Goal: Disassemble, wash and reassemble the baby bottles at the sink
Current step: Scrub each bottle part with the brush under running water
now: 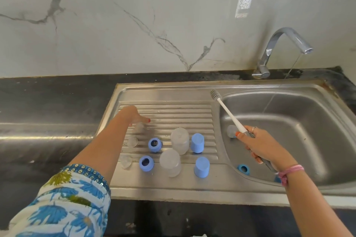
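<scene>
On the near edge of the steel drainboard [167, 188] stand a light blue plastic cap [201, 167], a frosted clear plastic bottle body [170, 162] upside down, a light blue screw ring [146, 163] and a clear silicone teat [126, 161]. A second like set stands just behind on the ribs. These parts look light and wet, likely slippery; the bodies and caps seem stiff enough to take round the sides, while the teats are soft and best pinched at the base flange. The right hand [260, 145] grips the handle of a white long-handled bottle brush [227, 110], its bristles raised over the basin edge. Another blue ring [243, 169] lies in the steel sink basin [308, 150]. Farther off, the left hand [134, 116] reaches over a third clear teat [139, 127]; whether it holds it I cannot tell. The upturned bottles crowd the route between the hands. At the back the chrome tap [285, 44] runs a thin stream
</scene>
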